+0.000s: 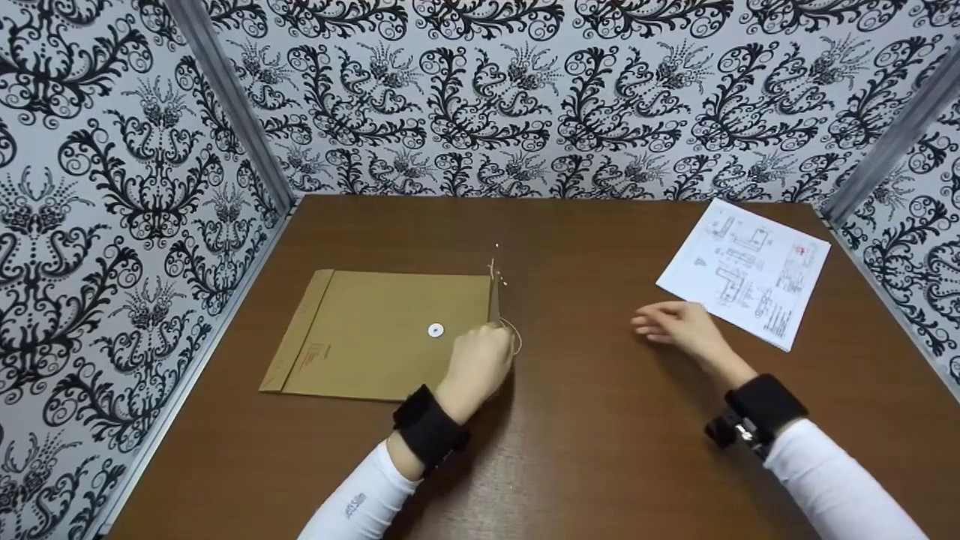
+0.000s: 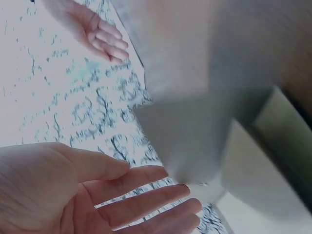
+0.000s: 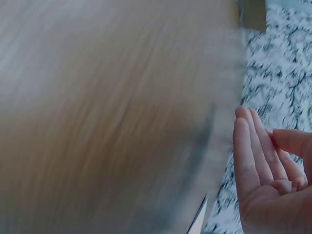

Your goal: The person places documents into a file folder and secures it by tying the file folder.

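Note:
A brown paper envelope (image 1: pixel 375 330) with a white round button (image 1: pixel 436 330) lies at the left of the table. My left hand (image 1: pixel 484 360) is at its right edge, beside a thin looped string (image 1: pixel 516 337). In the left wrist view, the left hand (image 2: pixel 112 195) has fairly straight fingers close to the envelope's spread mouth (image 2: pixel 190 141); whether they touch it I cannot tell. My right hand (image 1: pixel 679 326) hovers over the table with loosely bent fingers, near a sheet of printed drawings (image 1: pixel 742 270). The right wrist view shows that hand (image 3: pixel 268 175) holding nothing.
The brown wooden table (image 1: pixel 585 450) is bounded by patterned walls (image 1: pixel 517 97) at the back and both sides. Black bands with cameras sit on both wrists. A grey post (image 1: pixel 232 97) stands in the back left corner.

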`<state>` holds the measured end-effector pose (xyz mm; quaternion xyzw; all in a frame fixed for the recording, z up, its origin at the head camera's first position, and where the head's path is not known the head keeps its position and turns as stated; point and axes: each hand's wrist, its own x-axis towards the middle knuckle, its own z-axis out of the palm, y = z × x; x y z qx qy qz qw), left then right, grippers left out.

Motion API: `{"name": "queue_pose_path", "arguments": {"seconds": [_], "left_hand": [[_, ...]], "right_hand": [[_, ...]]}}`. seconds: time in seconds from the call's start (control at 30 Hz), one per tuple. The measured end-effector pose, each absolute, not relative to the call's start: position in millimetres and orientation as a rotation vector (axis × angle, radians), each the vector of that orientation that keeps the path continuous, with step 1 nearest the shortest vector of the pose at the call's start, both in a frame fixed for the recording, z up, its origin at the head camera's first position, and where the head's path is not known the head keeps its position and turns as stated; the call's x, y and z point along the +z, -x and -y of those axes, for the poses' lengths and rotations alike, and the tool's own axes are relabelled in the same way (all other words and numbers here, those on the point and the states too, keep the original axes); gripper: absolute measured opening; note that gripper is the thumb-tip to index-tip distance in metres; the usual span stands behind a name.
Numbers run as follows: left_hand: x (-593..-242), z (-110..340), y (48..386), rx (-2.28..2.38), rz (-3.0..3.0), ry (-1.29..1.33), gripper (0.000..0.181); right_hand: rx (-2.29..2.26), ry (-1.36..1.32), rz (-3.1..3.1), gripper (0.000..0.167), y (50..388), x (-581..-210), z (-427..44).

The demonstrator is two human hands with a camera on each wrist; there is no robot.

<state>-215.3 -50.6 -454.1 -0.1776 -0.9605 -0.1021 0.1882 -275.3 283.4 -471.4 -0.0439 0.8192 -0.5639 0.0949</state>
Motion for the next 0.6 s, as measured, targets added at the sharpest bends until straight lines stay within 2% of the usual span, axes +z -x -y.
{"name": "queue_pose_path", "arguments": {"seconds": [0.3, 0.6], "left_hand": [[-462, 31, 201, -0.073, 2.542, 0.622, 0.023], [-465, 19, 188, -0.018, 2.574, 0.766, 0.022]], "right_hand": [[-1.635, 0.056, -2.730, 0.043, 276, -474, -340], [-1.086, -0.144, -3.215, 0.039, 277, -478, -386]]}}
